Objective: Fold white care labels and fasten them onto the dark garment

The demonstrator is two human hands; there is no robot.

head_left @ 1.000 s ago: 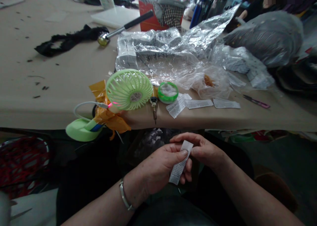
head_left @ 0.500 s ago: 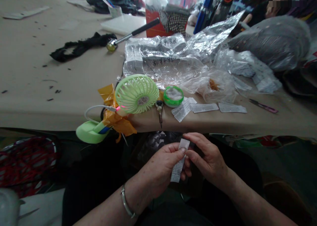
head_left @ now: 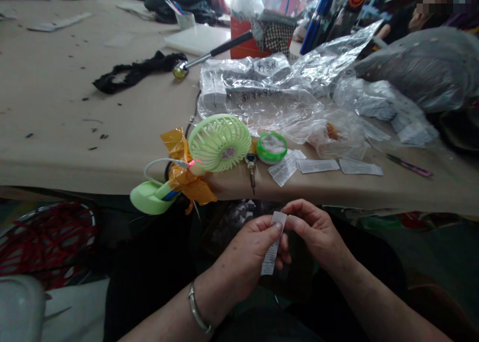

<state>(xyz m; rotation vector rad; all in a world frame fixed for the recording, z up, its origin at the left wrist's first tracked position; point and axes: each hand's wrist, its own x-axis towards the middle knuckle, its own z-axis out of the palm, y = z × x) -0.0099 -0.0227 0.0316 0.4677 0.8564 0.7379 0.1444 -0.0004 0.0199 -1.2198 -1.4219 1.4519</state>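
Note:
Above my lap, my left hand point(head_left: 249, 249) pinches a narrow white printed label point(head_left: 270, 258) between thumb and fingers. The label stands tilted, its top end poking up past the thumb. My right hand point(head_left: 316, 234) has thumb and forefinger closed together at the label's upper right edge; its other fingers curl behind. On the table edge just beyond lie several similar labels point(head_left: 318, 166). A soldering iron point(head_left: 252, 174) juts over the edge, tip towards me, beside a green round tub point(head_left: 272, 148) with white padding in it.
A green fan point(head_left: 220, 143) is fixed at the table edge with orange tape point(head_left: 194, 182). Crumpled clear plastic bags point(head_left: 258, 100) cover the table's middle. Pink-handled tweezers or snips point(head_left: 409, 166) lie at right. A black cloth piece point(head_left: 138, 72) and a metal-headed tool point(head_left: 213, 52) lie farther back.
My right thumb and forefinger have come together at the label's top edge; before, they were spread apart. The whole view has shifted slightly, with the table things now farther right.

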